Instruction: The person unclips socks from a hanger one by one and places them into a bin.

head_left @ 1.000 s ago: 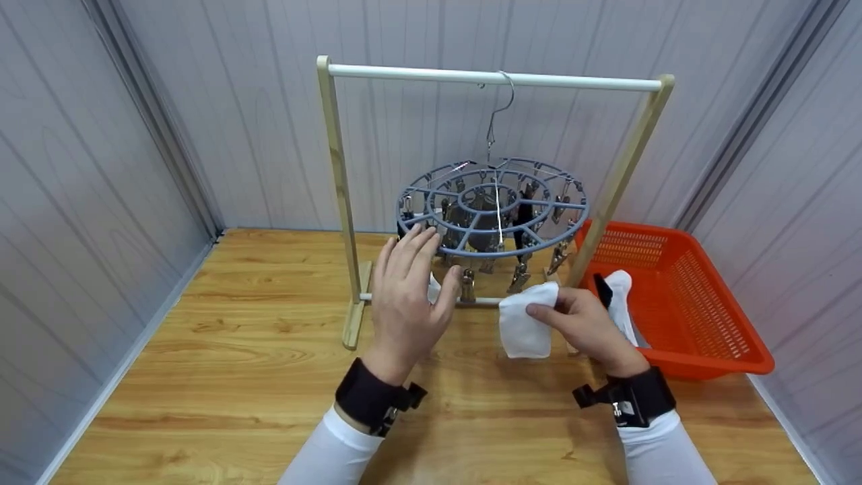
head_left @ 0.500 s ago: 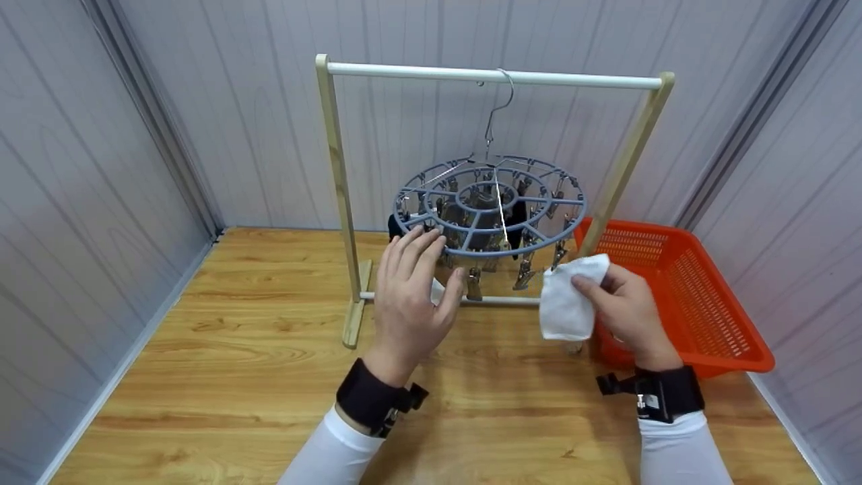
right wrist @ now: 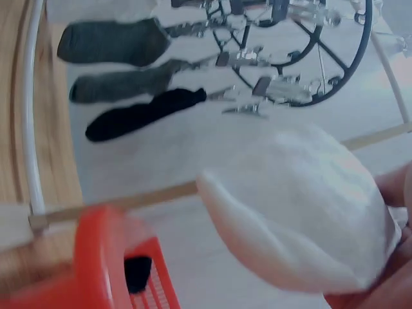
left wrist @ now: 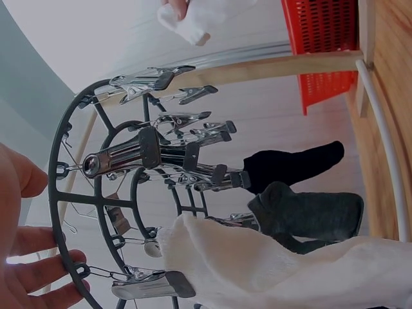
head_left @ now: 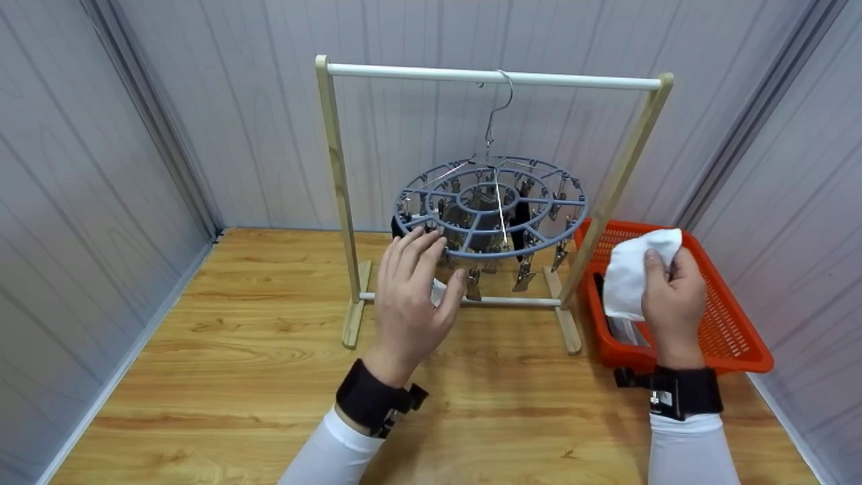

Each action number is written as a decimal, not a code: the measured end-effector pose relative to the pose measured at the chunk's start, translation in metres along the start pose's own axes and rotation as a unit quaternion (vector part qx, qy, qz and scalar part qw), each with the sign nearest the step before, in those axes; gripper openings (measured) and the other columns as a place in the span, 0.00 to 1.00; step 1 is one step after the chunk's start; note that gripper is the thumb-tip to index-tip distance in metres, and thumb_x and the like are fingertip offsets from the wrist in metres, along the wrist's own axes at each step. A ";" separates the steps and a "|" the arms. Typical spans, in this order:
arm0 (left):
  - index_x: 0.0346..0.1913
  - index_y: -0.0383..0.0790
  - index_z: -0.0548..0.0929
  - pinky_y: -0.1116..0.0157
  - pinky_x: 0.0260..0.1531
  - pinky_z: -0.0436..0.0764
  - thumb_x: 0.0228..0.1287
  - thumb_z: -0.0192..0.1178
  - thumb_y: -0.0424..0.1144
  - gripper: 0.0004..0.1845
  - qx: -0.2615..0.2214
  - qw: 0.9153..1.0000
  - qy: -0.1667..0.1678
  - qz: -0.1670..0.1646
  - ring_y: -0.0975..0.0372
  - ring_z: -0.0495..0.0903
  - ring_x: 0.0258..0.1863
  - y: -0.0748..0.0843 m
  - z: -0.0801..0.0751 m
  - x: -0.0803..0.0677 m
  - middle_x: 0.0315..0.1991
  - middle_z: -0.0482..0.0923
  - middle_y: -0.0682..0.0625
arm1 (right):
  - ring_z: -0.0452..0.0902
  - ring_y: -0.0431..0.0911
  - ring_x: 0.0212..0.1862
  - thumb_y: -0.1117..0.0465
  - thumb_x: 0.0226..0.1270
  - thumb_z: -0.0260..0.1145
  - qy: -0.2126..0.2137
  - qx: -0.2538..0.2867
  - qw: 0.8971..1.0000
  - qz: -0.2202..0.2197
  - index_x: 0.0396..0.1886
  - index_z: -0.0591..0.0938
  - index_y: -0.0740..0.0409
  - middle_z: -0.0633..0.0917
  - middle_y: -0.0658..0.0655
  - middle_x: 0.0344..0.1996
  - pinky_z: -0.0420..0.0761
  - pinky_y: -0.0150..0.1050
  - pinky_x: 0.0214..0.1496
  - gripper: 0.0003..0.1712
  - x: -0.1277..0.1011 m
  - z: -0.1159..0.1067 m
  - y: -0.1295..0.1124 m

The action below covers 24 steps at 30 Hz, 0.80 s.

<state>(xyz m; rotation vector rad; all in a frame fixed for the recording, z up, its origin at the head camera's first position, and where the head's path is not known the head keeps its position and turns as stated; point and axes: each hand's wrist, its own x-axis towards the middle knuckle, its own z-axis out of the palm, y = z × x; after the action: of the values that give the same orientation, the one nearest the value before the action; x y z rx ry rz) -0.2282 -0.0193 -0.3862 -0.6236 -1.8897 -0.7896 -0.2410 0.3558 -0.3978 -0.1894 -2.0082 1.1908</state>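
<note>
In the head view my right hand [head_left: 677, 306] pinches a white sock [head_left: 626, 276] between thumb and fingers, raised over the left part of the red basket [head_left: 734, 323]. The sock looks bunched and fills much of the right wrist view [right wrist: 296, 212]. My left hand [head_left: 411, 303] has its fingers extended, their tips at the near left rim of a round grey clip hanger [head_left: 471, 254]. In the left wrist view a white sock [left wrist: 290, 264] hangs from the hanger near that hand. Beyond it hang a black sock [left wrist: 293, 167] and dark grey socks [left wrist: 315, 212].
The hanger hooks onto the white bar [head_left: 431, 73] of a wooden-legged rack [head_left: 340, 188] on the wood table [head_left: 236, 377]. Several metal clips [head_left: 524, 276] dangle from its rings. A dark item [right wrist: 137, 273] and pale cloth [head_left: 630, 331] lie in the basket.
My right hand has carried the white sock rightward and up, from in front of the hanger to over the basket. My left hand has stayed at the rim; the hanger shifted slightly.
</note>
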 end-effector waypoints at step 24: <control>0.65 0.29 0.86 0.39 0.80 0.68 0.77 0.70 0.43 0.23 0.000 1.000 -0.007 0.001 0.43 0.77 0.73 0.002 -0.001 -0.001 0.67 0.84 0.37 | 0.75 0.71 0.60 0.50 0.92 0.50 -0.175 -0.221 0.957 0.071 0.82 0.69 0.71 0.76 0.77 0.62 0.75 0.66 0.60 0.34 0.015 -0.014 0.043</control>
<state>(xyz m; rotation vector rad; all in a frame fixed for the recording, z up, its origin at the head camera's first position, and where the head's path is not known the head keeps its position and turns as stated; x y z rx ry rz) -0.2255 -0.0191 -0.3859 -0.6325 -1.9011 -0.7859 -0.2520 0.3963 -0.4205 -0.3706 -2.6000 0.8858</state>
